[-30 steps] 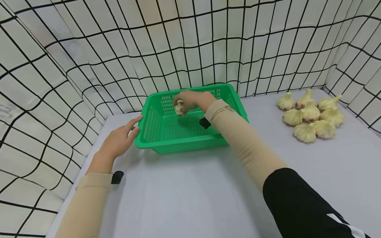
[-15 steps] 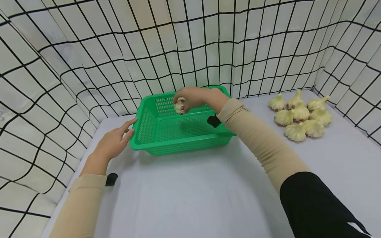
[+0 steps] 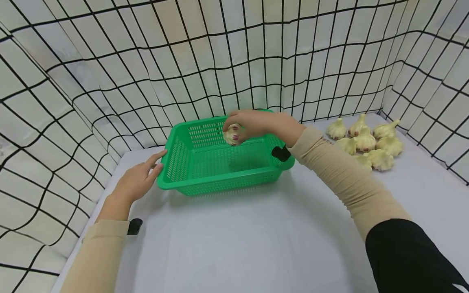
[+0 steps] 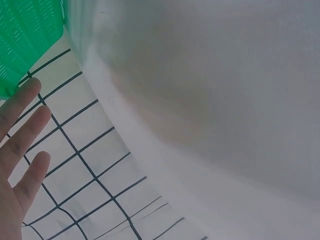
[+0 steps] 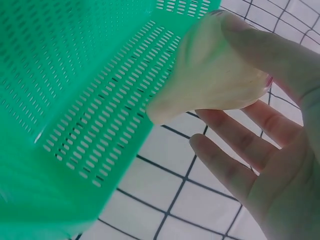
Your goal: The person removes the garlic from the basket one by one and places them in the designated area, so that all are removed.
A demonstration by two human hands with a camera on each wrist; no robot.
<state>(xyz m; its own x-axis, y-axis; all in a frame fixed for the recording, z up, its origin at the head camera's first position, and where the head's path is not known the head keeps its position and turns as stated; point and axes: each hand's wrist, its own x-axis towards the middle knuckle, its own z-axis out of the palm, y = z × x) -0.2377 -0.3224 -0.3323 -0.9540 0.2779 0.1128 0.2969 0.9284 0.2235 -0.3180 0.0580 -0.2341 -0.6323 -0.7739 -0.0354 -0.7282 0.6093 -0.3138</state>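
A green perforated plastic basket (image 3: 220,179) stands on the white table towards the back. Above its inside, my right hand (image 3: 254,122) holds a garlic bulb (image 3: 232,135) with pinkish-purple marks showing. Seen in the right wrist view, the thumb lies over the garlic bulb (image 5: 210,75) and fingers are beneath it, its stem end pointing to the basket. My left hand (image 3: 137,179) is at the basket's left rim, fingertips touching it. In the left wrist view the fingers of the left hand (image 4: 22,145) are spread and fairly straight beside the green wall.
Several garlic bulbs (image 3: 366,142) lie grouped on the table at the right; my right sleeve covers part of the nearest ones. Black netting (image 3: 205,61) over white walls encloses the back and sides. Black devices sit at the wrists (image 3: 134,226).
Relative to the basket, my right hand has moved to the right with the garlic bulb still in its grip. My left hand stays at the rim. The head view has shifted slightly.
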